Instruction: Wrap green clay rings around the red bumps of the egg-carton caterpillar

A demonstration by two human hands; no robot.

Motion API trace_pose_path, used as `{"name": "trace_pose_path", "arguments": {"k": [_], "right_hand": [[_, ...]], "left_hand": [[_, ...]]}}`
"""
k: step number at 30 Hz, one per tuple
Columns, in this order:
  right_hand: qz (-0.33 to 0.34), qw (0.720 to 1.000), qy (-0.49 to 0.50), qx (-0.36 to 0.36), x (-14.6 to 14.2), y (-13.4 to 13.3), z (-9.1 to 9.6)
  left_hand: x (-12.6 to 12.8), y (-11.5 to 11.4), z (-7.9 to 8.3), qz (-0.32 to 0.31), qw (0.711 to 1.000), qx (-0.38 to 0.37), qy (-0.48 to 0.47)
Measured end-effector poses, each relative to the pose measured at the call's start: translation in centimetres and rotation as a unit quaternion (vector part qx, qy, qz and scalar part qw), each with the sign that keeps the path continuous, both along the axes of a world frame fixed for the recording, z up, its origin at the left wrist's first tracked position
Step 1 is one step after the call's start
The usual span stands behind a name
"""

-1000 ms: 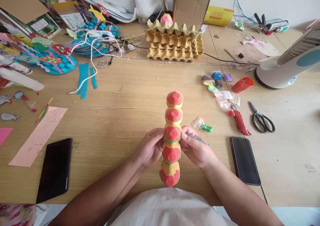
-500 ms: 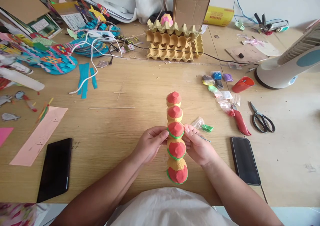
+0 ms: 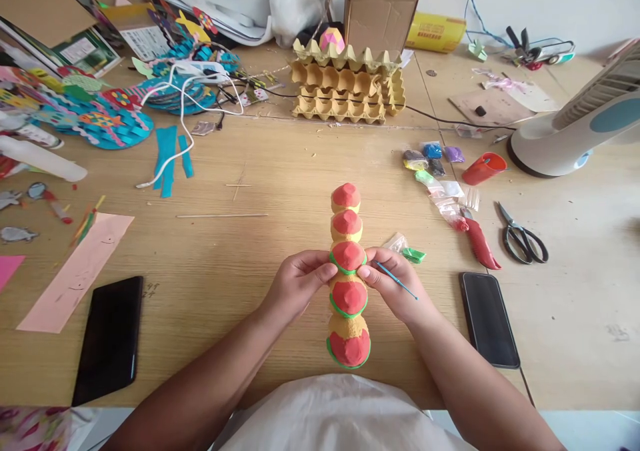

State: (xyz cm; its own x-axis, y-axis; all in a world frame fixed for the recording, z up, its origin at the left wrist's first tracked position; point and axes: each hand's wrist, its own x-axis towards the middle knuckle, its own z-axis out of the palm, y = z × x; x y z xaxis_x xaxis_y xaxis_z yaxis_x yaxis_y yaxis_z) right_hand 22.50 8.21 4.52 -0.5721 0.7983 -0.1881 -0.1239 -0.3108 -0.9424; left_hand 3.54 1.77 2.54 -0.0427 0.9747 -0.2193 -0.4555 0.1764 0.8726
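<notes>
Between my hands is an egg carton strip (image 3: 349, 296), a row of several bumps capped in red clay. Green clay edges line the three nearest bumps; the two farther ones show bare yellowish carton below the red. My left hand (image 3: 303, 281) pinches the strip's left side at the middle bump. On the opposite side, my right hand (image 3: 394, 281) grips the same bump with thumb and fingers. A thin blue stick tool (image 3: 397, 281) also lies in my right hand, slanting across the fingers. Just beyond that hand sits a green clay piece (image 3: 413, 256) by a clear wrapper.
Phones lie on either side, a left phone (image 3: 109, 341) and a right phone (image 3: 490, 319). Scissors (image 3: 521, 234), a red cup (image 3: 485, 168) and clay packets (image 3: 433, 151) are at right. Egg cartons (image 3: 345, 81) stand at the back; a pink paper strip (image 3: 75, 271) lies left.
My right hand has turned slightly, with its thumb lower on the green edge, and the blue stick tool now shows across it. The strip has shifted slightly left.
</notes>
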Motion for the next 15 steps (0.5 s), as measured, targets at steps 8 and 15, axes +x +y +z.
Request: {"name": "trace_pose_path", "arguments": {"k": [8,15], "right_hand": [[0.018,0.999,-0.015,0.029,-0.07,-0.05,0.53],[0.01,0.999,-0.008,0.031,-0.27,-0.05,0.36]], "left_hand": [[-0.05,-0.09,-0.38,0.022,1.0,0.009,0.014],[0.39,0.19,0.28,0.023,0.998,-0.013,-0.054]]}}
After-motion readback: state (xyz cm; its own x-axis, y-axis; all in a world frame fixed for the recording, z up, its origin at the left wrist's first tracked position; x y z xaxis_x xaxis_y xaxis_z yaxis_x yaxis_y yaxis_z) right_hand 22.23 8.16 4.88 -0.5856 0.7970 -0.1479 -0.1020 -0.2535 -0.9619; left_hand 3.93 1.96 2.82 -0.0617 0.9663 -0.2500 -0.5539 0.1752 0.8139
